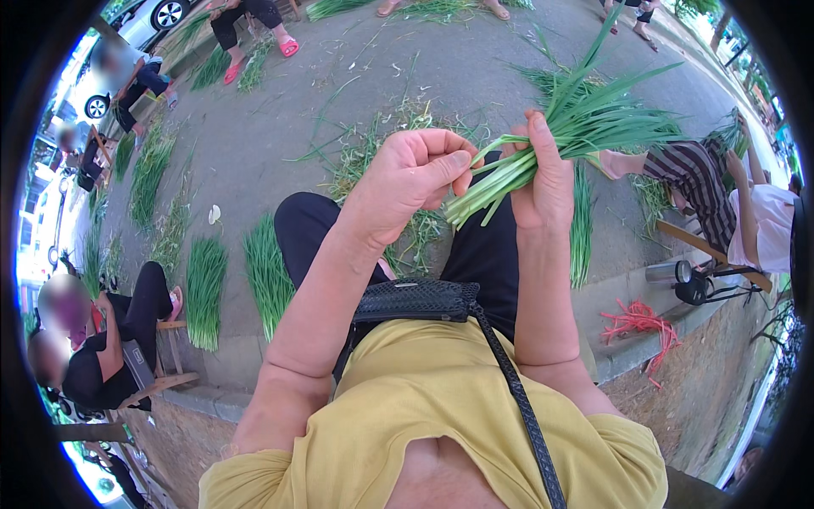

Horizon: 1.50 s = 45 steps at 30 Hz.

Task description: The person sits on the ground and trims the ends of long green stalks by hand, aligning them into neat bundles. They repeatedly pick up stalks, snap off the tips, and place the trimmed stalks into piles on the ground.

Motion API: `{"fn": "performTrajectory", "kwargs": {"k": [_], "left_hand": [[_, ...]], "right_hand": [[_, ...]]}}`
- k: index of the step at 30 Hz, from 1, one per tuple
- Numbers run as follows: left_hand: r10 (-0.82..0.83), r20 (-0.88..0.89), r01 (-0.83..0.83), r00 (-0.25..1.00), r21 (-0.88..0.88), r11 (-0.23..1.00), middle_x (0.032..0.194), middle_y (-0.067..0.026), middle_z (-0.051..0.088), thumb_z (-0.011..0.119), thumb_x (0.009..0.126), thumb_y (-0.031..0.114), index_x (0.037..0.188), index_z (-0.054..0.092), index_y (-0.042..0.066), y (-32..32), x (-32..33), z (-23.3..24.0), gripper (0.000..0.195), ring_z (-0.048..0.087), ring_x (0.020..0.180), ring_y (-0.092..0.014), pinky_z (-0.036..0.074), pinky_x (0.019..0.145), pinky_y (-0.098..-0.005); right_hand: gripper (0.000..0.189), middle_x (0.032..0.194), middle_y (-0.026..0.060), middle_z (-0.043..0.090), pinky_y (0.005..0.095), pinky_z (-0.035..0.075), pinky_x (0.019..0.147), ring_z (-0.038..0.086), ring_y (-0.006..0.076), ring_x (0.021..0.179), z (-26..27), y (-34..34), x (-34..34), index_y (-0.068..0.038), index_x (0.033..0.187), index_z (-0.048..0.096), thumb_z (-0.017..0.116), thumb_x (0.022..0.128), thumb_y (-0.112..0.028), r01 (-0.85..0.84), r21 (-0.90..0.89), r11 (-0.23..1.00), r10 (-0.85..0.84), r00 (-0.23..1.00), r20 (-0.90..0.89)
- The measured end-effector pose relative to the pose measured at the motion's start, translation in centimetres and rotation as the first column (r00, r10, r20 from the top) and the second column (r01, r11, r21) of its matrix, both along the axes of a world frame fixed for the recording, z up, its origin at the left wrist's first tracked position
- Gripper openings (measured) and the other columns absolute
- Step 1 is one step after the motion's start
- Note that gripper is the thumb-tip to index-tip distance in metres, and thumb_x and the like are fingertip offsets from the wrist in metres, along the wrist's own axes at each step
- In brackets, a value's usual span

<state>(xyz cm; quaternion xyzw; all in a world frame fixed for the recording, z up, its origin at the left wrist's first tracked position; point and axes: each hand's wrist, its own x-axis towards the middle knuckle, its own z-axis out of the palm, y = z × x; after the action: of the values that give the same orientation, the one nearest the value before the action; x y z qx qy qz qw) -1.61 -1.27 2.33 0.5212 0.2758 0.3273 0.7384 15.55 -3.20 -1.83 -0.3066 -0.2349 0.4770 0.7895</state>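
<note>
My right hand (544,175) holds a bunch of garlic chives (588,127) in front of my knees. The pale cut ends point down and left, and the green leaves fan out up and right. My left hand (416,168) is beside the stem ends, thumb and fingers pinched on a single chive stalk (488,150) that stands off from the bunch. Below the hands, a heap of trimmed leaves and scraps (416,235) lies on the pavement between my legs. A black handbag (413,300) rests on my lap.
Neat chive bundles lie to my left (206,292) and beside my left knee (267,273); another bundle (581,229) is by my right knee. Red ties (642,327) and a metal cup (668,272) are on the kerb at right. Several people sit around; a car (146,22) stands far left.
</note>
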Motion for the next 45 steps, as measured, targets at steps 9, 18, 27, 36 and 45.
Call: {"fn": "performTrajectory", "kwargs": {"k": [9, 18, 27, 36, 45], "left_hand": [[-0.025, -0.131, 0.038, 0.991, 0.096, 0.995, 0.080, -0.0060, 0.067, 0.058, 0.085, 0.006, 0.111, 0.060, -0.005, 0.0, -0.4, 0.9, 0.029, 0.049, 0.055, -0.002, 0.037, 0.047, -0.0156], [0.097, -0.159, -0.059, 0.983, 0.232, 0.971, 0.079, -0.0065, 0.064, 0.051, 0.090, 0.006, 0.104, 0.059, -0.002, -0.1, 0.6, 0.3, 0.018, 0.052, 0.053, -0.005, 0.039, 0.047, -0.0163], [0.090, -0.101, -0.073, 0.991, 0.157, 0.985, 0.076, -0.0045, 0.062, 0.049, 0.091, 0.007, 0.097, 0.060, -0.001, -0.5, 1.0, 0.8, 0.014, 0.049, 0.051, -0.004, 0.038, 0.046, -0.0159], [0.171, -0.090, -0.156, 0.981, 0.158, 0.975, 0.071, -0.0038, 0.063, 0.053, 0.091, 0.010, 0.088, 0.060, 0.001, -0.3, 1.6, 0.0, 0.012, 0.050, 0.049, -0.004, 0.036, 0.044, -0.0166], [0.165, -0.005, -0.164, 0.986, 0.064, 0.984, 0.076, -0.0128, 0.065, 0.052, 0.092, 0.009, 0.094, 0.054, -0.003, 0.0, 1.3, -0.2, 0.012, 0.056, 0.050, -0.008, 0.043, 0.043, -0.0197]], "right_hand": [[0.033, 0.084, 0.0018, 0.056, 0.0263, 0.046, 0.058, 0.055, 0.0108, 0.068, 1.2, -0.5, -0.9, -0.005, 0.099, 0.055, 0.077, 0.075, -0.005, 0.163, -0.035, 0.986, -0.160, 0.985, 0.060], [0.039, 0.079, 0.0042, 0.058, 0.0246, 0.044, 0.059, 0.055, 0.0118, 0.064, 1.8, -1.0, -1.5, 0.000, 0.102, 0.054, 0.079, 0.073, -0.005, 0.258, -0.023, 0.966, -0.247, 0.943, 0.223], [0.039, 0.086, 0.0043, 0.056, 0.0253, 0.046, 0.062, 0.055, 0.0115, 0.070, 1.5, -0.9, -1.5, -0.002, 0.103, 0.053, 0.078, 0.073, -0.003, 0.257, -0.010, 0.966, -0.251, 0.951, 0.179], [0.038, 0.087, 0.0038, 0.056, 0.0257, 0.046, 0.062, 0.056, 0.0116, 0.072, 1.5, -1.1, -1.7, -0.002, 0.103, 0.054, 0.077, 0.074, -0.004, 0.219, -0.030, 0.975, -0.210, 0.960, 0.183], [0.038, 0.089, 0.0049, 0.056, 0.0263, 0.046, 0.061, 0.056, 0.0125, 0.068, 1.3, -0.9, -1.0, -0.001, 0.103, 0.053, 0.077, 0.074, -0.004, 0.206, -0.043, 0.978, -0.198, 0.969, 0.147]]}}
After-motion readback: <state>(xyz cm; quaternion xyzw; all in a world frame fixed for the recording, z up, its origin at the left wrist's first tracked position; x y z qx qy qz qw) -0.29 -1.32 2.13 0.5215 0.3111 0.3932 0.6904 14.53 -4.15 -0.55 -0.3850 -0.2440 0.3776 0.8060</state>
